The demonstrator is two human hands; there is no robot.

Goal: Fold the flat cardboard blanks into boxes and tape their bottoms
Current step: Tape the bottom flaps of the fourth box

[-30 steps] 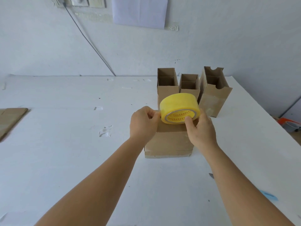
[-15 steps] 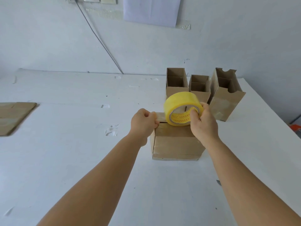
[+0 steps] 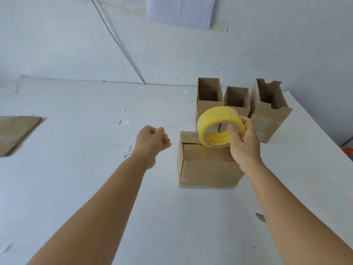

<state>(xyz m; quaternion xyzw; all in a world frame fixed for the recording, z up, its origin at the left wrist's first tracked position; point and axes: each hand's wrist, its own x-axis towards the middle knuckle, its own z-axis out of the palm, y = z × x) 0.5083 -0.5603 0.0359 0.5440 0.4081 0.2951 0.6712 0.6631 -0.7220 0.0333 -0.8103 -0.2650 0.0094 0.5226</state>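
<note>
Cardboard box point(image 3: 207, 165): brown, on the white table point(image 3: 80, 188), right of centre, its closed flaps facing up; a seam runs across the top.
Tape roll point(image 3: 219, 129): yellow, held on edge over the far end of the box, its lower rim at or just above the flaps; whether it touches them cannot be told.
Right hand point(image 3: 244, 144): grasps the roll, thumb hooked inside the core and fingers wrapped over the outer rim.
Left hand point(image 3: 151, 139): curled into a loose fist just left of the box, above the table, apart from the cardboard; it may be pinching a clear strip of tape, but none can be made out, so what it holds cannot be told.
Upright boxes: three stand open-topped behind the roll, the left one point(image 3: 209, 100) and middle one point(image 3: 237, 101) close together, the right one point(image 3: 270, 111) tilted and with a notched rim.
Flat blanks point(image 3: 16, 131): lying at the table's left edge, well apart from the hands.
Wall point(image 3: 267, 44): white, with a dark cable point(image 3: 118, 43) running down to the table and a pale sheet point(image 3: 180, 10) stuck near the top.
</note>
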